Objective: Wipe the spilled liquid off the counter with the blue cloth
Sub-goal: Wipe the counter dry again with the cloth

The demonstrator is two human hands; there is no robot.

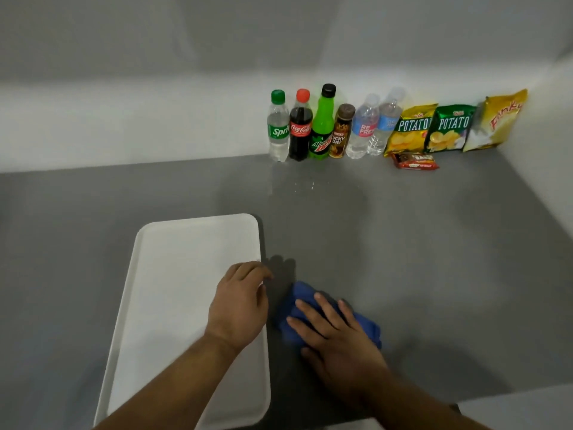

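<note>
One firm push: the right hand (341, 346) presses flat fingers (325, 308) on the blue cloth (302, 293), so slide it ahead to the drops (310, 185); left hand (238, 302) loose, holding nothing.

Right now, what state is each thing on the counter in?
Blue cloth, bunched on the counter, under the right-hand grip.
Right-hand grip, flat on the cloth, fingers straight.
White tray, lying flat beside the cloth.
Left-hand grip, fingers curled at the tray rim; hold unclear.
Spilled liquid, droplets unwiped near the bottles.
Six drink bottles, standing upright.
</note>
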